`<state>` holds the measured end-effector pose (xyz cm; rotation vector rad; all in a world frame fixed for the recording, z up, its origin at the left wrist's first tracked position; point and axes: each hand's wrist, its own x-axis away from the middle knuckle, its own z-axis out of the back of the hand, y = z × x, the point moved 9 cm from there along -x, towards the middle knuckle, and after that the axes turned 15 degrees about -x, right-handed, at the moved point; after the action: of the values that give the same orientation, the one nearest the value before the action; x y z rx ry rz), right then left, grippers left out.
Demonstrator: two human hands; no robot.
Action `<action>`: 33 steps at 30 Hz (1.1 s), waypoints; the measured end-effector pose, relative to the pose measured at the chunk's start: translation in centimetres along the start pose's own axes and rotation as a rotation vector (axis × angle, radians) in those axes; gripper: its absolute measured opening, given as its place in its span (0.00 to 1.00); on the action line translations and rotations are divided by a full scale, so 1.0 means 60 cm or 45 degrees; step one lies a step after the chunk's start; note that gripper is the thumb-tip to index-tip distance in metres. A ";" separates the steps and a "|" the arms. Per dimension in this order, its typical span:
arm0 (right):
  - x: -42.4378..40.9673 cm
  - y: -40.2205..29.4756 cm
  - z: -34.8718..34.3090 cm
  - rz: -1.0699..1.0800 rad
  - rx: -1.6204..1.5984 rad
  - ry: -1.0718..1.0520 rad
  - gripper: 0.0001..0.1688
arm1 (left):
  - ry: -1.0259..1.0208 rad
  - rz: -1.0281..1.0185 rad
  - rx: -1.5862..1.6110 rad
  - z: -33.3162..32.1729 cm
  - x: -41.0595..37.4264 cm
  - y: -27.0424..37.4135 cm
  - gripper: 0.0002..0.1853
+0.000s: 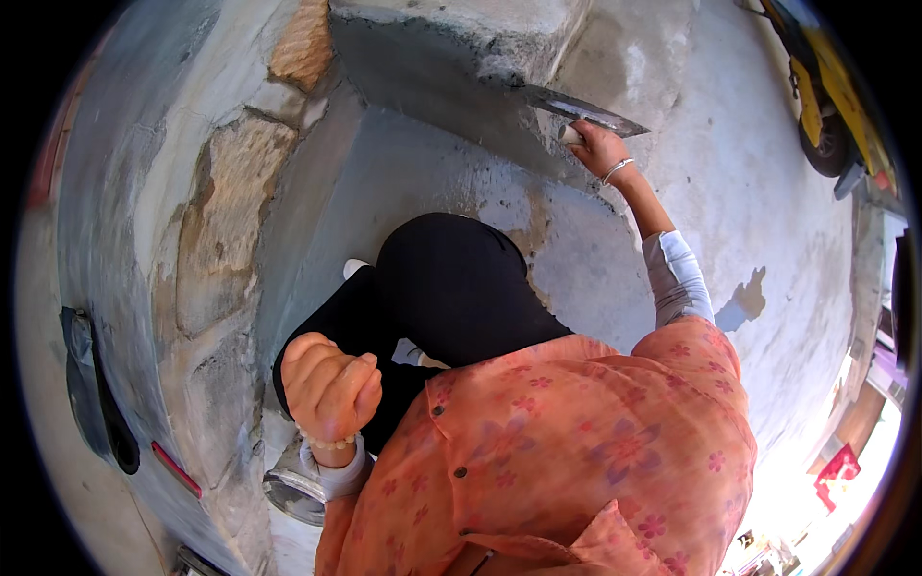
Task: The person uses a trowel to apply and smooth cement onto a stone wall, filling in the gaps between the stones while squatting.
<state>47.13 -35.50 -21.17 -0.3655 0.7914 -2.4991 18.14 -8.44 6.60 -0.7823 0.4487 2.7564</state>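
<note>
My right hand [601, 149] grips the pale round handle of a plastering trowel [587, 111]. The trowel's long metal blade lies against or close to the edge of a rough concrete step [461, 18]. Below that step runs a band of smooth, dark grey mortar [425, 79], which looks damp. Over my bent left leg, my left hand [331, 385] is curled into a fist, and nothing shows in it. Black trousers [454, 288] cover my legs, which hide part of the grey cement floor [432, 173].
A low wall on the left has exposed stones [234, 216]. On it lie a dark tool or strap [97, 389] and a thin red object [176, 468]. A metal-rimmed container [295, 493] sits beneath my left wrist. A yellow wheeled vehicle or machine [828, 93] stands at the upper right.
</note>
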 end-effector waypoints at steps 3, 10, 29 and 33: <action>0.033 0.006 0.021 -0.037 -0.041 0.030 0.14 | 0.034 -0.009 0.015 0.008 0.002 0.002 0.06; 0.135 0.101 -0.011 -0.343 -0.202 0.061 0.18 | 0.058 -0.025 0.041 0.010 0.008 0.007 0.07; 0.151 0.186 -0.119 -0.954 -2.232 0.810 0.08 | -0.073 0.009 -0.024 -0.015 0.002 0.003 0.10; 0.131 0.209 -0.134 -1.020 -2.083 0.899 0.10 | -0.095 0.001 -0.015 -0.020 -0.003 0.006 0.10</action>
<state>42.06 -44.84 -34.23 -0.2856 3.4112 -1.7950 18.72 -9.23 5.81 -0.6791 0.4190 2.7806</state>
